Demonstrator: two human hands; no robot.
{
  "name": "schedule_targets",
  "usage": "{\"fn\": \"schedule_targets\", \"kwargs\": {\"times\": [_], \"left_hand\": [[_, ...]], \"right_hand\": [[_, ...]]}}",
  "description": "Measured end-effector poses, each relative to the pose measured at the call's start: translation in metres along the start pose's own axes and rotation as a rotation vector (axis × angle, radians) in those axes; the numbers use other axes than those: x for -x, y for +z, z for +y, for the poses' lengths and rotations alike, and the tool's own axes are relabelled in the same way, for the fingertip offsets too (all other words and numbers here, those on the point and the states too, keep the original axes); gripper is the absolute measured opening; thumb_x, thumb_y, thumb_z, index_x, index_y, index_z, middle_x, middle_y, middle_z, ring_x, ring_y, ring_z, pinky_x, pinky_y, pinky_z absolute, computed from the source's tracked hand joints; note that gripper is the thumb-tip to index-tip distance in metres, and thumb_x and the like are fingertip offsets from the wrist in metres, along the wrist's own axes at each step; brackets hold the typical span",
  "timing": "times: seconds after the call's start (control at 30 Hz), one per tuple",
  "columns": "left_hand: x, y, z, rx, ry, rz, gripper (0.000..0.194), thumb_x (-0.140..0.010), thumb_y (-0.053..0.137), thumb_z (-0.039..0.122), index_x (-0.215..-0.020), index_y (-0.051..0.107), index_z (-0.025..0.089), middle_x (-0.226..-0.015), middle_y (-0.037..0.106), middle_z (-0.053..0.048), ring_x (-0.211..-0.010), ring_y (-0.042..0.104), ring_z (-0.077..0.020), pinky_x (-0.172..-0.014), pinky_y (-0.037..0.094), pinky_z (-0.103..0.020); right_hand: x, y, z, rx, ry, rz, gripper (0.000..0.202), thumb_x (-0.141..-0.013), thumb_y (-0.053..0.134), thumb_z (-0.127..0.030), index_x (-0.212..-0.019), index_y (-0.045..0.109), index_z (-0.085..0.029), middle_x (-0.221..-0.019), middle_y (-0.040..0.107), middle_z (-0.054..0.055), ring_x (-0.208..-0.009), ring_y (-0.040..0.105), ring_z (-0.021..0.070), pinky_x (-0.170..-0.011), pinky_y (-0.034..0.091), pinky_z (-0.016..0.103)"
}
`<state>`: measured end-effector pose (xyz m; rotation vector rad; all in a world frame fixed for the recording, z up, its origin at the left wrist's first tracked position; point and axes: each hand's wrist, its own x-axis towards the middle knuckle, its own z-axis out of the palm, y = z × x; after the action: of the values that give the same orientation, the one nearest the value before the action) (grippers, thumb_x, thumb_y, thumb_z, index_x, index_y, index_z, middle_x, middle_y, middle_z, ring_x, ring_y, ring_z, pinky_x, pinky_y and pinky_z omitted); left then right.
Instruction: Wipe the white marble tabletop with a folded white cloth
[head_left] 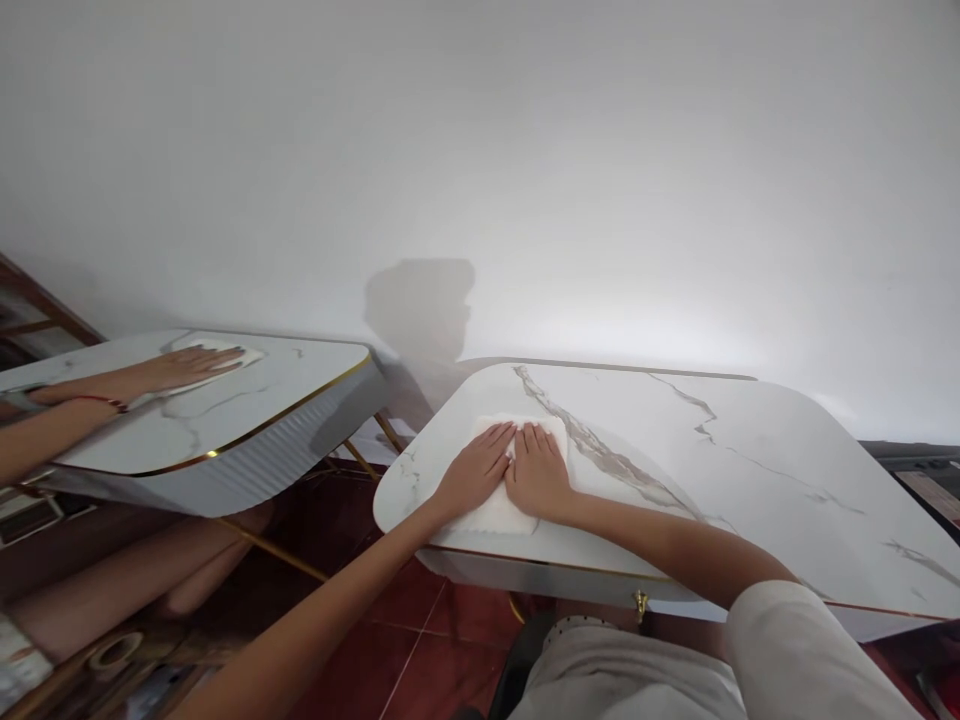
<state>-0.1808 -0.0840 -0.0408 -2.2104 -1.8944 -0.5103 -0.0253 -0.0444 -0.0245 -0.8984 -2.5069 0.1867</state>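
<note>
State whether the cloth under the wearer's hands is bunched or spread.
Spread: the cloth lies flat on the tabletop, edges showing beyond the left hand and right hand. Layers: cannot tell.

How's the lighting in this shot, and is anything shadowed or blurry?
Head view: the wall glows brightest just behind the nearer table; head view: a head-shaped shadow falls left of that glow; head view: the lower left is dim and soft, while the left hand and right hand look fairly clear.
</note>
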Motion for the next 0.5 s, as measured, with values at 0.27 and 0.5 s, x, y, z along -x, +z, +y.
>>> {"fn": "schedule_targets", "kwargs": {"times": [0.27,0.5], "left_hand": [[0.004,0.006,0.045,-0.017,-0.048,0.021,0.051,-0.088,0.029,0.025,-0.137,0.041,0.013,-0.142,0.041,-0.01,-0.133,0.036,-0.0214,-0.111,0.031,-0.042],[-0.041,0.017,0.067,0.047,-0.07,0.001,0.051,-0.086,0.032,0.021,-0.135,0.043,0.012,-0.141,0.043,-0.01,-0.133,0.036,-0.0227,-0.111,0.03,-0.042]], "right_hand": [[0.031,-0.017,0.016,0.005,-0.018,-0.008,0.055,-0.087,0.035,-0.024,-0.137,0.039,-0.001,-0.143,0.038,0.017,-0.134,0.032,0.0277,-0.111,0.025,0.042],[0.022,-0.028,0.06,0.03,0.017,-0.035,0.053,-0.088,0.034,-0.022,-0.137,0.04,-0.002,-0.144,0.038,0.016,-0.134,0.033,0.0264,-0.111,0.024,0.041]]}}
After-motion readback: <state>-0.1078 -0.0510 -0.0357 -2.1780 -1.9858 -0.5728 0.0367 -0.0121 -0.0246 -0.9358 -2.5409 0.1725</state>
